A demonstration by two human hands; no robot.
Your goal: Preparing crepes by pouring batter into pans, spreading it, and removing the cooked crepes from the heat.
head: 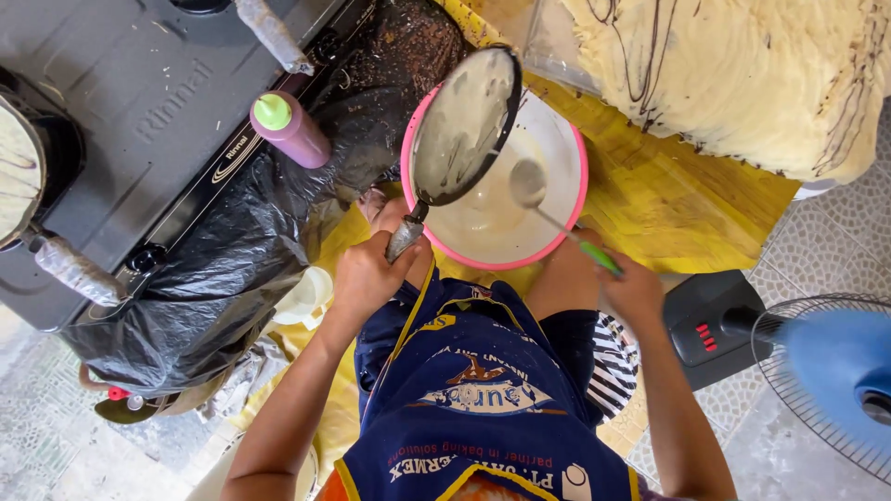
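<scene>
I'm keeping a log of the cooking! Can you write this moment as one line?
left hand: holds batter-coated pan tilted over pink-rimmed bowl | right hand: holds green-handled ladle in bowl

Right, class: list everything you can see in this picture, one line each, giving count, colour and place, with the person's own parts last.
Pan: one, dark, smeared with pale batter, tilted over the bowl.
Bowl: one, pink rim, white inside, on the yellow surface.
Ladle: one, pale scoop, green handle, inside the bowl.
Squeeze bottle: one, pink with green cap, beside the stove.
Stove: one, grey, upper left.
Black plastic sheet: one, draped along the stove's edge.
Fan: one, blue blades, right edge, on the floor.
Large pale batter-streaked container: one, upper right.
Apron: one, dark blue, on the person.
Left hand: grip closed on the pan handle.
Right hand: grip closed on the ladle handle.
</scene>
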